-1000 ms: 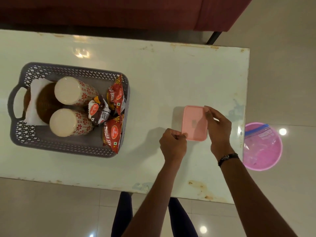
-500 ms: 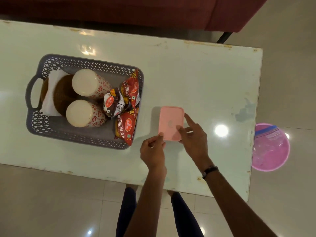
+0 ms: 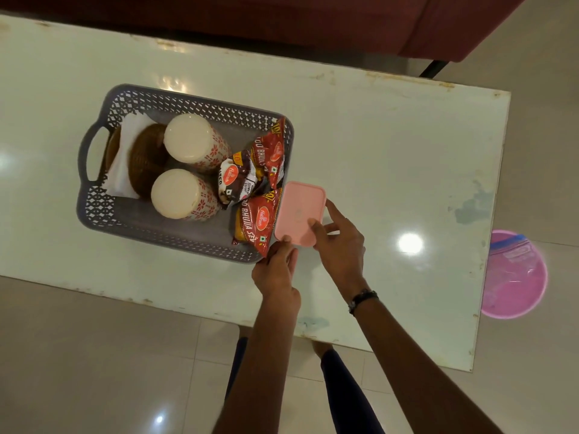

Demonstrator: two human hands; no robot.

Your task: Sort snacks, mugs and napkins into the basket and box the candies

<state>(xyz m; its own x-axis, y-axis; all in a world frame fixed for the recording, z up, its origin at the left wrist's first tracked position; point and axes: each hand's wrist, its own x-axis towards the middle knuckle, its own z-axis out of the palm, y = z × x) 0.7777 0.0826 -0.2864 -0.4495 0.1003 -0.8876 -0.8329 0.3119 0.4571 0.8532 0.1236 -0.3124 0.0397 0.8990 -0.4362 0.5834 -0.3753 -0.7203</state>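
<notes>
Since 1 s ago, both hands slid the closed pink plastic box (image 3: 300, 213) left, now touching the grey plastic basket's (image 3: 94, 208) right edge, long axis pointing away, w/ left hand (image 3: 275, 274) pinching its near corner & right hand (image 3: 340, 245) holding its right side.

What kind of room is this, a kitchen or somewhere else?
Probably a home living room, not a kitchen: a low white table stands on glossy floor tiles, with what looks like a maroon sofa behind it. No stove or sink shows.

White table (image 3: 391, 145) carries a grey basket (image 3: 188, 103) and pink box (image 3: 297, 211)
</notes>
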